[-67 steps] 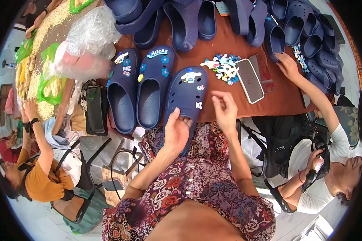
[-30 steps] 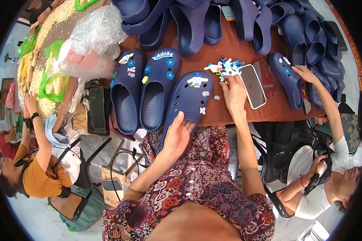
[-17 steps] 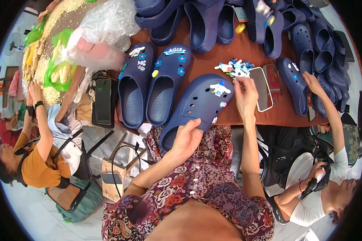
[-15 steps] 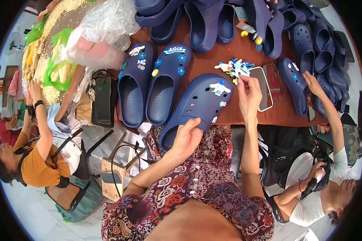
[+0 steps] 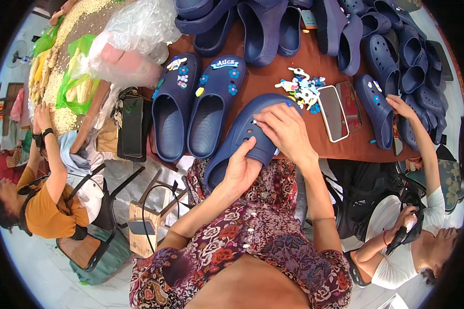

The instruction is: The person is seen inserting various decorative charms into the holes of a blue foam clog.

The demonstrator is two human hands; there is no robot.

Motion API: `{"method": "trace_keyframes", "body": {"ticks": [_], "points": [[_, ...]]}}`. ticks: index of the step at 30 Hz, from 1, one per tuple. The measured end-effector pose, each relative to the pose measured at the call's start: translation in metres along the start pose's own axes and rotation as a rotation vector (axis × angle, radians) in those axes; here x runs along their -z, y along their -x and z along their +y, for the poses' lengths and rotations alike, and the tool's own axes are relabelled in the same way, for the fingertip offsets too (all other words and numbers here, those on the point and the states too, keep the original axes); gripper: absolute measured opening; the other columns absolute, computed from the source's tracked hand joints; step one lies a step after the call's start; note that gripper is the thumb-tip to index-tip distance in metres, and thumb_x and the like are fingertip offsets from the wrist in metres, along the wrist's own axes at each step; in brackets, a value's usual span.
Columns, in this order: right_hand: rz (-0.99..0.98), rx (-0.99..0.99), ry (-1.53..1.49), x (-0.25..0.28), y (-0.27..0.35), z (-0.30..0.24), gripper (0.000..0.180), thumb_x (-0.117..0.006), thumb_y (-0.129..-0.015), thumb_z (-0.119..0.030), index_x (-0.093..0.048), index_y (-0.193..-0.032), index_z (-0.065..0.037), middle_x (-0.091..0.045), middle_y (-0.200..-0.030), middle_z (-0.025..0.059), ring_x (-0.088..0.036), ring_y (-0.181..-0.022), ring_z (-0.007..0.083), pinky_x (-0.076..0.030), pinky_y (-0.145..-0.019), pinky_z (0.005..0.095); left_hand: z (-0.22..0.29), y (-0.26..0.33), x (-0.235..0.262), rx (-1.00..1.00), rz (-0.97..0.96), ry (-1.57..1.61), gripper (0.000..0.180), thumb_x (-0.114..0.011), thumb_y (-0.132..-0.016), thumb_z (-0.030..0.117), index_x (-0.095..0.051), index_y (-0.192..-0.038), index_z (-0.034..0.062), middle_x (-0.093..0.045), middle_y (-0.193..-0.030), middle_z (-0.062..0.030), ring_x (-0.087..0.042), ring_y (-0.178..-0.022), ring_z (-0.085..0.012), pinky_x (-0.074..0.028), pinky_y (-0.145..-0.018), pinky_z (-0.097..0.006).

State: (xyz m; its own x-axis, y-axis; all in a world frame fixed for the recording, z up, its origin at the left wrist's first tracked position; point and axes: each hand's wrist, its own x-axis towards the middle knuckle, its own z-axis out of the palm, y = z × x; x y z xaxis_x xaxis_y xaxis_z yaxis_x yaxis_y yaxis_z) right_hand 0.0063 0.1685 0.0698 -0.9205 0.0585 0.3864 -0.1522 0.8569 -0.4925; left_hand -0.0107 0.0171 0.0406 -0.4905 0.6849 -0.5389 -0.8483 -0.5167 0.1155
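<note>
A navy clog (image 5: 235,138) with holes in its upper lies tilted over the table's near edge. My left hand (image 5: 242,172) is closed around its side, thumb on top near the strap. Over the clog's toe is my right hand (image 5: 286,133), its fingertips pinching a small white charm (image 5: 254,122) at one of the holes. The charms on the toe are mostly hidden under that hand. Beyond it sits a pile of colourful shoe charms (image 5: 304,88). To the left stand two navy clogs, one (image 5: 171,110) with cartoon charms and another (image 5: 211,108) with flowers and a name plate.
A white-framed phone (image 5: 333,114) rests right of the charms, and a black phone (image 5: 133,126) at the left. Several plain clogs (image 5: 260,36) fill the far side. A co-worker's hand (image 5: 403,109) touches a decorated clog (image 5: 375,110) at right. Plastic bags (image 5: 139,31) lie far left.
My right hand has moved from the charm pile left onto the clog's toe, carrying a small charm. At the far side, another person's hand with small yellow items has gone from view.
</note>
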Motion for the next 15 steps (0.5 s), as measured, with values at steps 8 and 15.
{"method": "trace_keyframes", "body": {"ticks": [8, 15], "points": [[-0.037, -0.107, -0.133, 0.009, 0.001, 0.002, 0.013, -0.068, -0.077, -0.010, -0.067, -0.089, -0.007, -0.064, -0.086, 0.0054, -0.058, -0.086, 0.0248, -0.045, -0.075, 0.0369, -0.011, 0.002, 0.002, -0.055, -0.068, -0.080, 0.041, -0.052, -0.095, 0.009, -0.038, -0.132, 0.0001, -0.048, -0.128, -0.0108, -0.048, -0.121, -0.0212, -0.040, -0.106, -0.040], [-0.181, -0.188, -0.295, 0.025, -0.007, -0.003, 0.009, -0.065, -0.078, -0.008, -0.065, -0.087, -0.006, -0.062, -0.085, 0.0059, -0.057, -0.083, 0.0263, -0.045, -0.074, 0.0379, -0.022, 0.011, 0.002, -0.160, -0.076, -0.217, 0.046, -0.053, -0.093, 0.008, -0.036, -0.135, 0.0029, -0.045, -0.132, -0.0089, -0.043, -0.126, -0.0209, -0.032, -0.110, -0.040]]}}
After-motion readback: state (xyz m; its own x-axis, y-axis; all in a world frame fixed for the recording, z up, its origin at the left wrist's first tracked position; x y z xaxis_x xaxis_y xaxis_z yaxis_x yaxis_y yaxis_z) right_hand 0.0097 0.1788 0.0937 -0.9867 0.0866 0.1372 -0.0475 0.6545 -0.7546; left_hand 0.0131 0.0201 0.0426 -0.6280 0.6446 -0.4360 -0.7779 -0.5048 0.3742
